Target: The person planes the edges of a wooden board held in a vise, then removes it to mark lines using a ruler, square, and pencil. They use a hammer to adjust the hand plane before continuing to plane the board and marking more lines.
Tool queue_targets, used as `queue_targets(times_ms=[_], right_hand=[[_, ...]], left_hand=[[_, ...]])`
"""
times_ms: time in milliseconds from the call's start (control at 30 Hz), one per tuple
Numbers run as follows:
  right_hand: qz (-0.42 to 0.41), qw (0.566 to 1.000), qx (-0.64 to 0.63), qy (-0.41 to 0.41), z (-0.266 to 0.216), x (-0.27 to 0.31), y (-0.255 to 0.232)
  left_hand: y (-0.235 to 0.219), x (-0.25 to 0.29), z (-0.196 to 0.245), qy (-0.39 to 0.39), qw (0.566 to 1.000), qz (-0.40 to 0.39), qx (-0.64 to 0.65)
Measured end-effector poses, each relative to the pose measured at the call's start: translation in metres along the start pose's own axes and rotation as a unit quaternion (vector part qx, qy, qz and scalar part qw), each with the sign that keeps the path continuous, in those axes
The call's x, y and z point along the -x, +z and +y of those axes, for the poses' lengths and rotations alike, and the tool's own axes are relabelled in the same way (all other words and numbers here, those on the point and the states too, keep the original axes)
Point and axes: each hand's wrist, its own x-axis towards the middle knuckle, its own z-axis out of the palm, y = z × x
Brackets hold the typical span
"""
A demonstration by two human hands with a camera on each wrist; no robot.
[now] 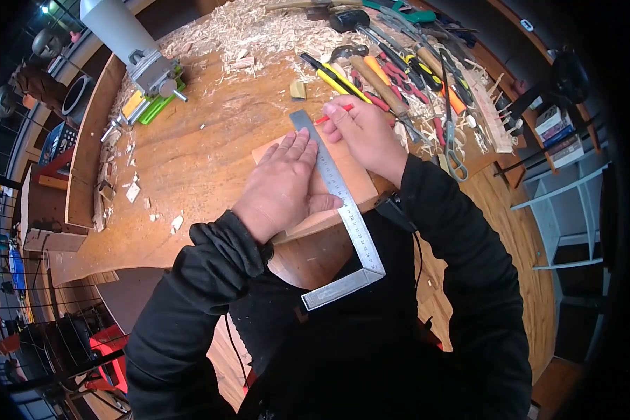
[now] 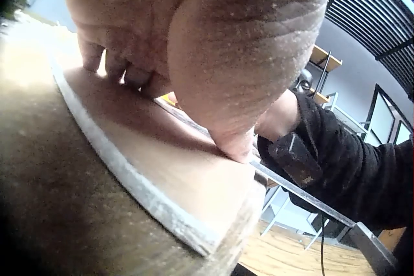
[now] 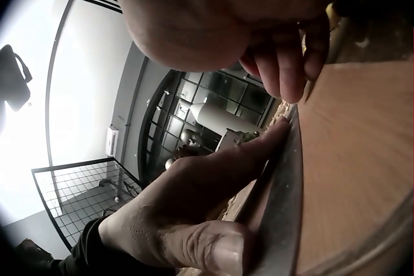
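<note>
A flat wooden board [image 1: 353, 171] lies at the bench's front edge. Across it runs the steel blade of a try square [image 1: 351, 217], its thick stock beyond the board on the body side. My left hand [image 1: 276, 185] presses down with fingers extended, fingertips at the blade's far part and thumb on the blade nearer me. My right hand [image 1: 371, 136] pinches a red pencil [image 1: 337, 114] beside the blade's far end. In the right wrist view, the pencil's tip end comes down near the blade [image 3: 284, 192], with the left thumb [image 3: 223, 250] against it.
Chisels, hammers and scissors [image 1: 451, 143] crowd the bench's right side. Wood shavings [image 1: 217, 31] cover the back. A clamp device with a green base [image 1: 154, 94] stands at back left. A small tan block [image 1: 298, 89] sits beyond the square.
</note>
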Motion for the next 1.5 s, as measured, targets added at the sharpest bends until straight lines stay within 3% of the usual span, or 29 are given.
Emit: queue_targets(times_ms=[800,1500], right_hand=[[-0.04,0.996,0.074,0.0,-0.0005,-0.0016,-0.0009],[-0.036,0.997,0.062,-0.009,-0.0026,-0.0003,-0.0008]], left_hand=[[0.0013,-0.0011,-0.0012,0.001,1.0,-0.001,-0.002],[0.0009,-0.0009,-0.0005,-0.005,1.0,0.001,0.0]])
